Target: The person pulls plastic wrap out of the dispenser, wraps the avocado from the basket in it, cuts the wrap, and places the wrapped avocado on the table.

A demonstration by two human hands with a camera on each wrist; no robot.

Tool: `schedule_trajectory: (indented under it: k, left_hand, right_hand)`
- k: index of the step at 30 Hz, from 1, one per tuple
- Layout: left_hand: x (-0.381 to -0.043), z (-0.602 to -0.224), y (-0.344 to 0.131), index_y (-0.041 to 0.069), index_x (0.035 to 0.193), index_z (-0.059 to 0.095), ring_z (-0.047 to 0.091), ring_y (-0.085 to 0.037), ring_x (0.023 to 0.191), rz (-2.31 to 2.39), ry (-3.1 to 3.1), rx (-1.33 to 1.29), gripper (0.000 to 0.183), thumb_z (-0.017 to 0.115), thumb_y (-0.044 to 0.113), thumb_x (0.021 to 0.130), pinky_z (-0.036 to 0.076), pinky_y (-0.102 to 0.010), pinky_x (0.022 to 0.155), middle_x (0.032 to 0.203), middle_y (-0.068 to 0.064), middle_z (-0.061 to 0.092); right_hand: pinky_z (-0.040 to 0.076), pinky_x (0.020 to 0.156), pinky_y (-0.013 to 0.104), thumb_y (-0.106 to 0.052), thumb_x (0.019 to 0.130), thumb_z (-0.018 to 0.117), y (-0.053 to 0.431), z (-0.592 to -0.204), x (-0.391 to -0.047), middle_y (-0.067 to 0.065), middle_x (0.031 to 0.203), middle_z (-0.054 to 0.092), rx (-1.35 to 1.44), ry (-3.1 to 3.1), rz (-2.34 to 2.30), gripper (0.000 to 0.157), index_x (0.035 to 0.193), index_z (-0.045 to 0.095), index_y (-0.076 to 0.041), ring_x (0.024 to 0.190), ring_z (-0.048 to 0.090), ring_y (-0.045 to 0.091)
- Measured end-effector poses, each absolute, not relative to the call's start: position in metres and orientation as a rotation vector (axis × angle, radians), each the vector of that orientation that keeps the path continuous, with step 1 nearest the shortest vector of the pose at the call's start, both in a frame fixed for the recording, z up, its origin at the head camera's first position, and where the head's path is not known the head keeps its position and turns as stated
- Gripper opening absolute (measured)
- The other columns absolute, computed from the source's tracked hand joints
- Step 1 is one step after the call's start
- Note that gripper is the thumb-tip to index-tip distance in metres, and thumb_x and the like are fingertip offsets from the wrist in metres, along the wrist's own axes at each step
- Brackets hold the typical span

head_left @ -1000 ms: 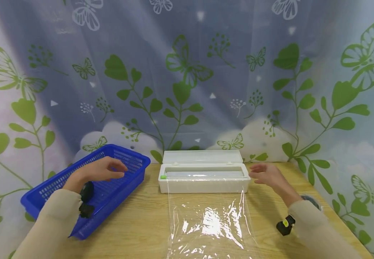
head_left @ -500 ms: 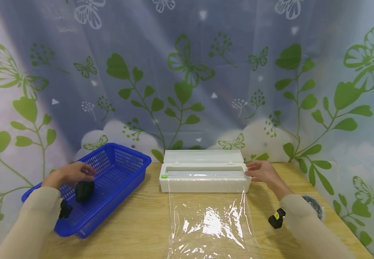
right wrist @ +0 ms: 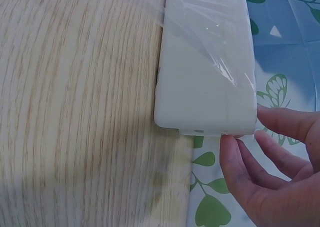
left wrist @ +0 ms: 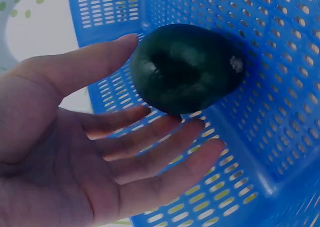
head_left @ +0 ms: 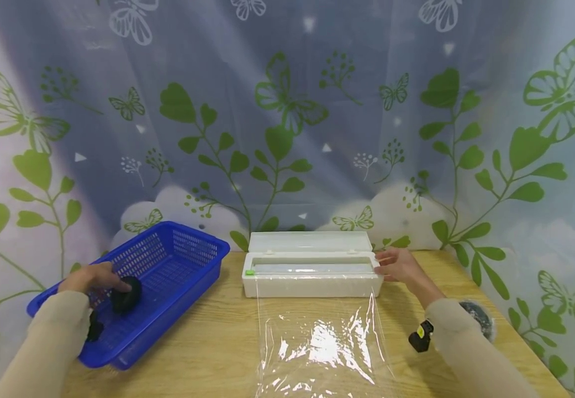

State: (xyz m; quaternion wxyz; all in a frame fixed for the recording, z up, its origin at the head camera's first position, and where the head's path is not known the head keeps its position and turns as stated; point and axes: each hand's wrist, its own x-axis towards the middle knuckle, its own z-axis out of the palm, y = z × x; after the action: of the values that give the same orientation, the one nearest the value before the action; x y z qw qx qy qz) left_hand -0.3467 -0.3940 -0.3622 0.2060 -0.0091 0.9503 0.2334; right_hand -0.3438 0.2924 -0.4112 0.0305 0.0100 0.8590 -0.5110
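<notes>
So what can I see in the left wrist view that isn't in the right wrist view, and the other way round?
Only the left wrist view shows the left hand, the dark green avocado-like fruit with a pale scar at one end, and the blue slotted basket it lies in.

Only the right wrist view shows the right hand with its fingertips at the end of the white cling film dispenser, the clear film across part of that, and the wood-grain tabletop.

Both show some of the green-printed cloth.

A curtained-off nook is shown: the wood-grain table (head_left: 207, 342) at lower centre is backed by a butterfly-printed curtain (head_left: 337, 121); the wider room is hidden.
</notes>
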Motion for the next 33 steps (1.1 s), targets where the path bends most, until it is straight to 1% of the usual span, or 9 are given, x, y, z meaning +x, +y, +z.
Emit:
schedule_trajectory:
  k: [4,7,9,12,16,20,23,27,33]
  left_hand:
    - [-0.349,-0.369,-0.393,-0.02,0.137,0.035,0.058,-0.058,0.117,0.794,2.577,-0.056,0.067,0.069,0.02,0.096,0.062,-0.054,0.081,0.131,-0.046,0.047]
    - [-0.351,-0.376,-0.393,-0.009,0.148,0.036,0.053,-0.058,0.121,0.852,2.563,-0.066,0.066,0.068,0.015,0.097,0.062,-0.055,0.081,0.139,-0.047,0.039]
    - [-0.352,-0.379,-0.392,-0.007,0.151,0.034,0.052,-0.059,0.122,0.871,2.565,-0.056,0.067,0.068,0.012,0.096,0.062,-0.056,0.082,0.141,-0.048,0.035]
    - [-0.354,-0.382,-0.392,-0.008,0.149,0.034,0.054,-0.059,0.119,0.897,2.568,-0.038,0.067,0.069,0.01,0.095,0.062,-0.057,0.082,0.139,-0.048,0.036]
    - [-0.356,-0.386,-0.391,-0.007,0.146,0.035,0.059,-0.05,0.112,0.969,2.537,-0.025,0.064,0.069,0.01,0.095,0.062,-0.055,0.083,0.134,-0.045,0.038]
    - [-0.359,-0.389,-0.39,-0.007,0.147,0.035,0.06,-0.046,0.111,1.02,2.514,-0.007,0.062,0.068,0.009,0.097,0.063,-0.055,0.085,0.136,-0.044,0.035]
    - [-0.36,-0.39,-0.39,-0.009,0.147,0.035,0.061,-0.046,0.111,1.028,2.517,0.017,0.062,0.067,0.008,0.097,0.063,-0.054,0.087,0.138,-0.046,0.032]
    - [-0.36,-0.391,-0.391,-0.01,0.148,0.036,0.064,-0.04,0.108,1.015,2.542,0.035,0.063,0.068,0.007,0.096,0.063,-0.051,0.087,0.14,-0.046,0.031]
    - [-0.359,-0.389,-0.394,-0.012,0.148,0.037,0.064,-0.037,0.107,1.003,2.562,0.101,0.062,0.066,0.009,0.098,0.063,-0.051,0.088,0.143,-0.047,0.029]
  right_hand:
    - [0.061,0.095,0.048,-0.001,0.094,0.07,0.291,-0.408,-0.344,0.041,0.139,0.052,0.021,2.64,-1.556,0.052,0.139,0.05,0.016,0.108,0.069,0.032]
    - [0.061,0.095,0.048,-0.003,0.096,0.069,0.29,-0.408,-0.344,0.041,0.14,0.052,0.021,2.641,-1.549,0.051,0.14,0.05,0.016,0.108,0.069,0.031]
    - [0.061,0.095,0.048,-0.005,0.097,0.068,0.29,-0.409,-0.345,0.04,0.139,0.053,0.031,2.64,-1.549,0.05,0.14,0.05,0.015,0.106,0.069,0.029]
    - [0.061,0.096,0.048,-0.008,0.099,0.067,0.291,-0.413,-0.348,0.038,0.139,0.054,0.061,2.638,-1.541,0.05,0.141,0.05,0.013,0.103,0.07,0.026]
    - [0.061,0.095,0.048,-0.01,0.1,0.066,0.294,-0.415,-0.35,0.037,0.14,0.054,0.071,2.636,-1.536,0.051,0.143,0.049,0.011,0.096,0.07,0.019]
    - [0.062,0.093,0.045,-0.011,0.099,0.067,0.296,-0.415,-0.352,0.037,0.137,0.057,0.053,2.63,-1.543,0.053,0.144,0.049,0.01,0.087,0.069,0.011]
    - [0.063,0.09,0.042,-0.011,0.099,0.067,0.298,-0.416,-0.352,0.035,0.131,0.061,0.041,2.62,-1.551,0.053,0.144,0.048,0.01,0.086,0.069,0.012]
    - [0.063,0.086,0.038,-0.01,0.099,0.068,0.298,-0.416,-0.352,0.032,0.124,0.065,0.044,2.596,-1.573,0.053,0.144,0.049,0.01,0.085,0.069,0.013]
    - [0.063,0.08,0.032,-0.01,0.098,0.068,0.298,-0.415,-0.352,0.032,0.125,0.065,0.044,2.575,-1.592,0.054,0.145,0.049,0.009,0.085,0.069,0.014]
